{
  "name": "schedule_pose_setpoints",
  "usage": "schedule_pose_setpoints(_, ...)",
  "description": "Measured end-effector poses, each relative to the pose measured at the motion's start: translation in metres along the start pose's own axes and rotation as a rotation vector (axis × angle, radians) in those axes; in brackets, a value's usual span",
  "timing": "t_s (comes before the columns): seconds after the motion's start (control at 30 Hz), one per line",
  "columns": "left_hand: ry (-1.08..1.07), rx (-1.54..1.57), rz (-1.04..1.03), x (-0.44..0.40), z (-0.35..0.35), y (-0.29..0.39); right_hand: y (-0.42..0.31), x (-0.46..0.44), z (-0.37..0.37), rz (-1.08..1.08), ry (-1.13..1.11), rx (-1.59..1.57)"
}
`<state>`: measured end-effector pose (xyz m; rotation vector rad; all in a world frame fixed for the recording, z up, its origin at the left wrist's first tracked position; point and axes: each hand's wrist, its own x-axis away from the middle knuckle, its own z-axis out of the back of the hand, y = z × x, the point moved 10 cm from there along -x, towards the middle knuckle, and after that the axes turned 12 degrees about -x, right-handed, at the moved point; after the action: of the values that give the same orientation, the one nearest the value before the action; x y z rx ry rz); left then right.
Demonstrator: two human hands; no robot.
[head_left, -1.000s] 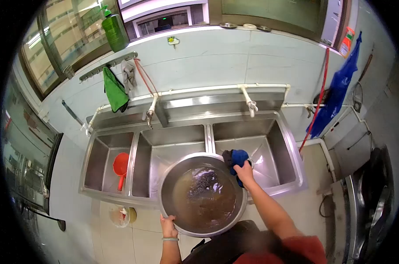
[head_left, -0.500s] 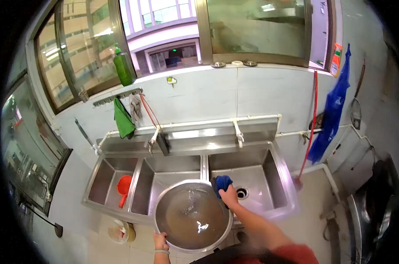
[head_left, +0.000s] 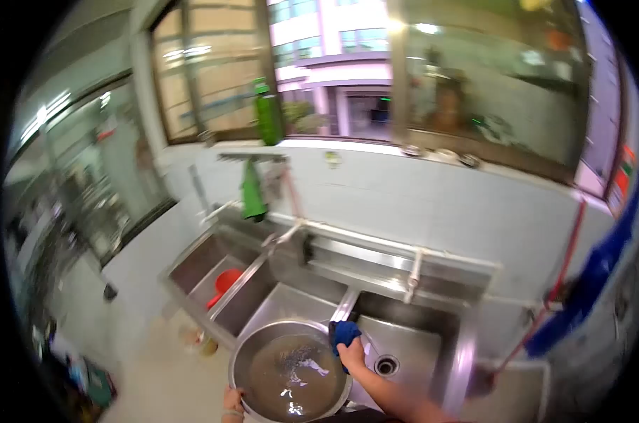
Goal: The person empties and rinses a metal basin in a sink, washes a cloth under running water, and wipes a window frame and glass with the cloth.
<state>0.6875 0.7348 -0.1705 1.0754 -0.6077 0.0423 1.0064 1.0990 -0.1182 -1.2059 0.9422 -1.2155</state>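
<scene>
Head view: the metal basin [head_left: 243, 357] of cloudy water [head_left: 271, 381] overlaps the front edge of the sink unit [head_left: 463, 352], by the middle compartment [head_left: 291, 303]; what bears its weight is hidden. The left hand [head_left: 233, 399] clamps its left rim; the right hand [head_left: 351, 354] grips a blue cloth [head_left: 345, 334] bunched at its far right rim. Uneven lifting could slop water onto the floor [head_left: 147, 366]; the cloth sliding could loosen the right-side hold.

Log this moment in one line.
left hand: on metal basin rim; right hand: blue cloth, at rim; contents: murky water; red dipper: leftmost sink compartment
</scene>
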Motion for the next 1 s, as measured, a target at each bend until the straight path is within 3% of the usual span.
schedule_pose_setpoints(0.13, 0.025, -0.031, 0.058, 0.002, -0.006, -0.014, -0.026, -0.026, -0.004, 0.118, -0.094, -0.074)
schedule_pose_setpoints(0.23, -0.069, 0.192, 0.015, 0.009, -0.016, -0.011, -0.009, -0.032, -0.008, 0.045, -0.128, -0.024)
schedule_pose_setpoints(0.37, 0.027, 0.092, -0.007, 0.007, -0.003, -0.022, 0.000, -0.019, -0.006, 0.014, -0.107, -0.003)
schedule_pose_setpoints(0.57, -0.095, 0.222, -0.025, 0.020, -0.015, -0.006, -0.007, -0.022, -0.007, 0.136, -0.107, -0.068)
schedule_pose_setpoints(0.63, -0.111, 0.239, -0.041, 0.033, -0.017, 0.007, 0.000, -0.021, -0.005, 0.071, -0.076, -0.009)
schedule_pose_setpoints(0.8, -0.099, 0.229, -0.044, 0.027, -0.020, -0.009, 0.002, -0.020, 0.028, 0.090, 0.140, -0.384)
schedule_pose_setpoints(0.83, -0.110, 0.303, -0.083, 0.032, -0.026, -0.002, 0.015, -0.020, 0.051, 0.178, 0.396, -0.311)
schedule_pose_setpoints(0.87, -0.118, 0.368, -0.112, 0.036, -0.027, -0.001, -0.015, -0.006, 0.063, 0.066, 0.328, -0.553)
schedule_pose_setpoints(0.9, -0.096, 0.335, 0.001, 0.035, -0.022, -0.019, 0.035, -0.016, 0.079, -0.114, 0.379, -0.473)
schedule_pose_setpoints(0.97, -0.076, 0.248, 0.017, 0.044, -0.022, -0.011, 0.044, -0.012, 0.116, -0.139, 0.413, -0.661)
schedule_pose_setpoints(1.0, -0.068, 0.247, 0.004, 0.042, -0.022, -0.013, 0.016, -0.002, 0.140, -0.081, 0.468, -0.704)
